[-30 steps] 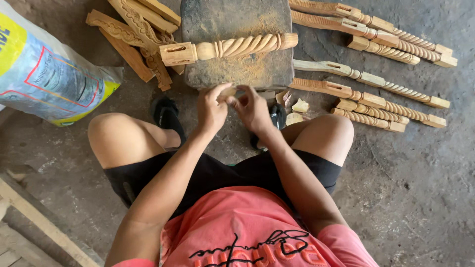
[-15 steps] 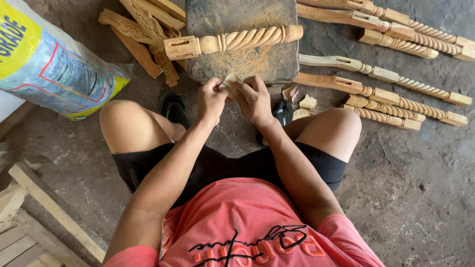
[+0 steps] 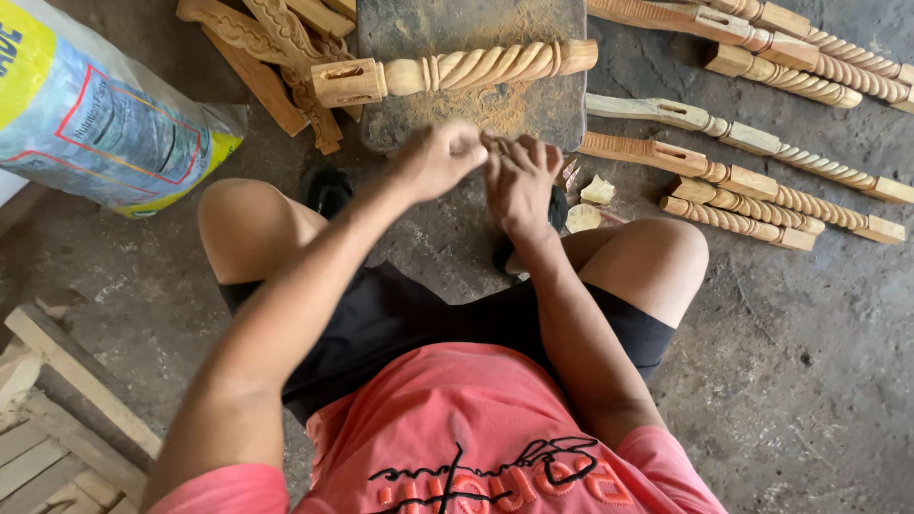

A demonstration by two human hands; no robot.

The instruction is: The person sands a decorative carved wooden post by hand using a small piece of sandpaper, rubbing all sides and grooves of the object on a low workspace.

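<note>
Small thin pale piece [image 3: 490,145], maybe sandpaper or a wood sliver, too blurred to tell, pinched between both hands at centre frame, just above the person's knees. Left hand [image 3: 440,157] is curled, fingers pressed together on the piece; motion blur hides exact grip. Right hand [image 3: 519,176] has fingers bent and bunched, tips closing on the same piece from the other side. The hands touch each other.

Just beyond the hands, further from the body, lies a carved wooden spindle [image 3: 457,69] w/ rope-twist middle and a square mortised end. Its long axis runs left-right across the view, square end to the left. Left hand is a bit nearer the twisted section; both sit just short of it, not touching. It rests on a dark stone slab [image 3: 533,105] dusted w/ sawdust.

Right of slab: a row of similar twisted spindles [image 3: 762,181] on the ground, plus small wood offcuts [image 3: 595,195] near the right knee. Upper left: a pile of carved wood pieces [image 3: 276,48] and a printed plastic sack [image 3: 95,114]. Lower left: wooden slats [image 3: 57,419]. Person squats on a rough grey concrete floor [image 3: 809,381], wearing black shorts, pink shirt.
</note>
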